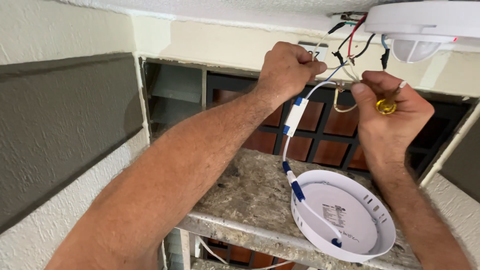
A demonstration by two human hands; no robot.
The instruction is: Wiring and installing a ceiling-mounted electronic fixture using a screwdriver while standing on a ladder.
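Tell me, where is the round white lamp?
The round white lamp lies at lower right in the head view, on the dirty ledge, below the right hand.

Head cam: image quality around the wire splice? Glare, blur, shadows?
Head view: even, soft daylight, no hard shadows; left hand and right hand at the wires are sharp, without motion blur; the white ceiling sensor is bright, near blown out; the round white lamp housing shows mild glare on its rim; the near forearm looks stretched by the wide lens.

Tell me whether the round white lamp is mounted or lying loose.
Lying loose: the round white lamp rests back-side up on the dirty ledge, its cable running up toward the left hand.
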